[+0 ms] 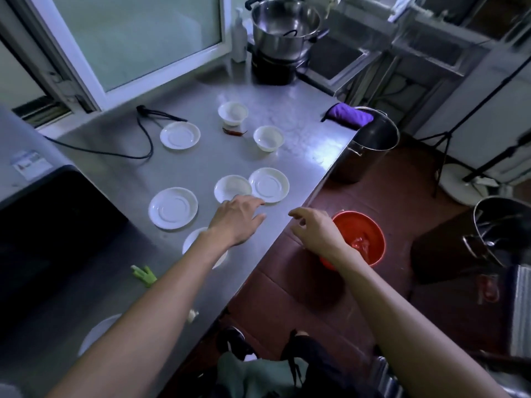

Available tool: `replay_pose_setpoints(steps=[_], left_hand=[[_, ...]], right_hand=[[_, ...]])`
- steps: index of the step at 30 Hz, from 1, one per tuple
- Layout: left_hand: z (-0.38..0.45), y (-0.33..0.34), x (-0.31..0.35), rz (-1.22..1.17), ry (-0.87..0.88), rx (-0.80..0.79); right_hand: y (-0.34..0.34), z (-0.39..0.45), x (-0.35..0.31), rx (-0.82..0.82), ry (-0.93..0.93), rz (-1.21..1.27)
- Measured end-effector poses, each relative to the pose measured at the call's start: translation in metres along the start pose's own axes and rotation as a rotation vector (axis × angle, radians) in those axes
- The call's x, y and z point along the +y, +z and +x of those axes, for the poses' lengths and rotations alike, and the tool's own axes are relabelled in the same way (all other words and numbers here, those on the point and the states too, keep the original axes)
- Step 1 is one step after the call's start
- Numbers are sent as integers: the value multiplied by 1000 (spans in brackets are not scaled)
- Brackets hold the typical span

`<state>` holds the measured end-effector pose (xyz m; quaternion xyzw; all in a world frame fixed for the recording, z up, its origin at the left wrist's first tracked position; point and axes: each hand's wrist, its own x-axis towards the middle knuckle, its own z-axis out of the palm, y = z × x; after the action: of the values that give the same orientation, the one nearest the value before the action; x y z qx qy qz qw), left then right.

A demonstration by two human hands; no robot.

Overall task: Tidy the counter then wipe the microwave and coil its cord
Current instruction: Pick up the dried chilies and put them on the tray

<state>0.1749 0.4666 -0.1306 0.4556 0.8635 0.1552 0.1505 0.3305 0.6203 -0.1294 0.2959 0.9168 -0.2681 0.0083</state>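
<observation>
**Two bare hands reach over a counter of white dishes**

Nearest the camera, two bare forearms run up from the bottom of the frame. The left hand (237,218) lies flat over the steel counter (201,156) at centre frame, fingers straight and together, holding nothing; its fingertips reach the near rim of a small white bowl (232,188). Whether they actually touch it cannot be told. The right hand (314,228) hovers past the counter's edge, above a red bucket (360,239) on the floor, fingers loosely curled and empty.

White saucers and bowls sit scattered across the counter, with a dried red chili (234,132) between the two far bowls. The microwave (43,219) fills the left edge of the frame, and its black cord (143,139) trails loose across the counter in the upper left. A purple cloth (349,117) lies at the counter's far right edge, against a tall steel pot (370,145).
</observation>
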Motion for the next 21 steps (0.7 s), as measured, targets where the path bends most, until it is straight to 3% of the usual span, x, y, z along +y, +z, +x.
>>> replay_pose_setpoints(steps=[14,21], left_hand=[[56,-21,-61,-37,-158,0],[99,-29,-100,-63,-311,9]], right_hand=[[2,114,-30,-123,-146,-71],[15,209,-43,-205,-203,21]])
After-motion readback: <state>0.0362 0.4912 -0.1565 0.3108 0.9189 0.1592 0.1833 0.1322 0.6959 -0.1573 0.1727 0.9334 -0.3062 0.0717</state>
